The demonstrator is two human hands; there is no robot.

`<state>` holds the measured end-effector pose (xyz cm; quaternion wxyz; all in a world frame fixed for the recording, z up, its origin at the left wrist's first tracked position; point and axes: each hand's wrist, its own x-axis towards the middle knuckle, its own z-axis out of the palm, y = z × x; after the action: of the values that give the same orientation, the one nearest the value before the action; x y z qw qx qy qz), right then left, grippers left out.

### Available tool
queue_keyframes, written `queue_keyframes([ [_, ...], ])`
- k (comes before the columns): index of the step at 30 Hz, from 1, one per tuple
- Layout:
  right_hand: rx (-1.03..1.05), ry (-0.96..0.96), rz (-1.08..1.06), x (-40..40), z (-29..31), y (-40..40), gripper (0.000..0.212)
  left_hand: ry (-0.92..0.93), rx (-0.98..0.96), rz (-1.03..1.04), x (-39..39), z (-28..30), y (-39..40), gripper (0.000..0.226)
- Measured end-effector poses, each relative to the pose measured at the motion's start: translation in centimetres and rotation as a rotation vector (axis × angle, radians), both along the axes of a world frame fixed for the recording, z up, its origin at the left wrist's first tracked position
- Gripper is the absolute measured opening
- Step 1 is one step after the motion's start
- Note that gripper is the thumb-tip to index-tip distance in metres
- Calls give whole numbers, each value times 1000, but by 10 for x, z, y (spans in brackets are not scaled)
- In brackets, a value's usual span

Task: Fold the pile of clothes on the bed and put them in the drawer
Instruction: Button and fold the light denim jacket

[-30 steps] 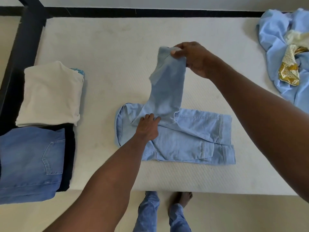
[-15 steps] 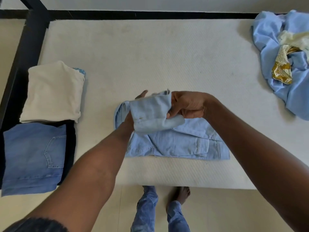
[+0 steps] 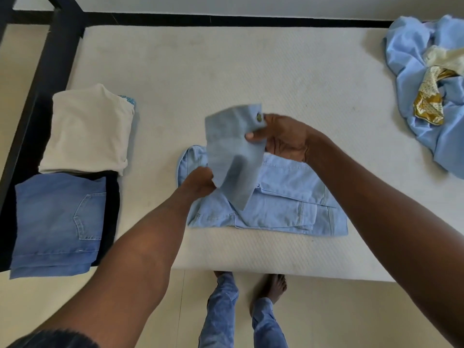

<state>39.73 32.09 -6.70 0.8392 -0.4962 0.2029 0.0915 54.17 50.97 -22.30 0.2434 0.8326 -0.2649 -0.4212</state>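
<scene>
A light-blue denim jacket [image 3: 281, 197] lies partly folded near the front edge of the white mattress [image 3: 251, 71]. One sleeve [image 3: 231, 151] is lifted above it, with a brass button showing at the cuff. My right hand [image 3: 283, 139] grips the cuff end. My left hand [image 3: 198, 183] pinches the sleeve's lower left edge. At the far right, a crumpled pile of pale-blue cloth [image 3: 431, 96] holds a gold-patterned piece [image 3: 429, 99]. No drawer is in view.
Folded clothes sit at the left: a cream garment [image 3: 88, 129] and, in front of it, blue jeans [image 3: 55, 222] on something black. A black bed frame [image 3: 50, 51] runs along the left and back. My feet [image 3: 251, 287] stand on the floor by the mattress edge.
The sleeve was held high, then brought down onto the jacket, and is now lifted again and spread between both hands. My left hand moved from pressing the jacket to gripping the sleeve edge.
</scene>
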Motion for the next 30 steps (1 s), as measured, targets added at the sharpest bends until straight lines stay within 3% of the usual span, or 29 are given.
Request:
queue_keyframes([
  [3, -165, -20, -214, 25, 3, -20, 36, -195, -24, 102, 5, 10, -13, 28],
  [5, -335, 52, -405, 42, 7, -41, 35, -275, -123, 218, 3, 27, -24, 17],
  [8, -613, 155, -665, 64, 17, -74, 39, -469, -204, 234, -2, 20, -34, 36],
  [10, -773, 213, -700, 75, 22, -97, 30, -633, -246, 65, -5, 7, -36, 51],
  [13, -937, 276, -602, 80, 29, -124, 30, -832, -289, -474, -5, -15, -42, 60],
  [15, -939, 304, -561, 80, 24, -132, 36, -778, -177, -800, -9, -25, -49, 58],
  [17, -903, 340, -545, 82, 11, -138, 33, -651, -35, -936, -14, -33, -53, 60],
  [20, -1086, 460, -388, 89, -6, -146, 13, -592, 63, -932, -18, -39, -59, 64],
  [23, -1395, 467, -256, 101, -13, -148, 20, -616, 123, -947, -22, -44, -65, 67],
  [25, -1461, 388, -239, 109, -10, -146, 27, -554, 117, -926, -21, -41, -70, 65],
  [27, -1488, 331, -143, 115, -6, -142, 33, -475, -2, -739, -19, -33, -71, 58],
  [29, -1512, 310, -34, 117, -3, -138, 37, -569, -122, -385, -15, -28, -73, 50],
  [30, -1528, 308, -26, 116, -1, -137, 36, -609, -69, -218, -10, -25, -74, 51],
])
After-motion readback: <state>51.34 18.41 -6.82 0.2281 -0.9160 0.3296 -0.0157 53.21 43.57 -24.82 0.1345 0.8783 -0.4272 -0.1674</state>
